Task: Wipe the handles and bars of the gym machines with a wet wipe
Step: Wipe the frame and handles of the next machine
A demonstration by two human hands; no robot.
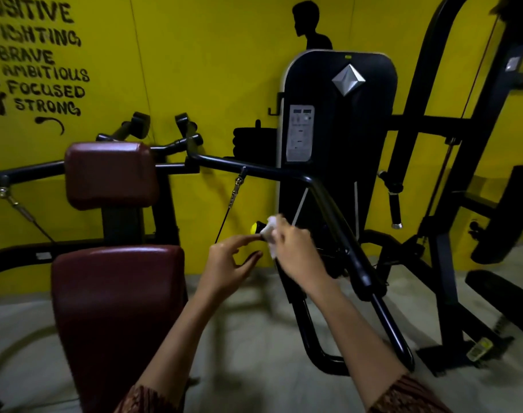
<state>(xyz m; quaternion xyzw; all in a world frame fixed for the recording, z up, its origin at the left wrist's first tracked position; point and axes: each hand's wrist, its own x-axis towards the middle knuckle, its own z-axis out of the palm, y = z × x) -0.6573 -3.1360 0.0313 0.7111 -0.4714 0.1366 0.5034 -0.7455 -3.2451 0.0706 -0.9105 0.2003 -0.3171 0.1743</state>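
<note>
- Your right hand grasped the white wet wipe, fingers curled over it, bunching it against the short black handle.
- The wipe sat on that handle right behind its yellow end cap, with a loose flap hanging down beside your knuckles.
- Your left hand was released, gripping nothing. Its forefinger stretched out to the handle just under the yellow cap, and the thumb was spread apart below it. Motion blur kept you from telling whether the fingertip truly touched.
- Both forearms reached forward from patterned sleeves at the bottom edge.
- A long black bar bent past the right side of your right hand and ran down towards the floor.
- To your left stood the maroon seat pad, with the maroon back pad above it.
- A thin cable hung from a clip on the bar, between the pads and the handle.
- Behind the handle rose the black weight-stack cover, bearing a silver diamond badge and a grey label.
- The yellow wall behind carried black painted words at the left and a dark figure silhouette above the cover.
</note>
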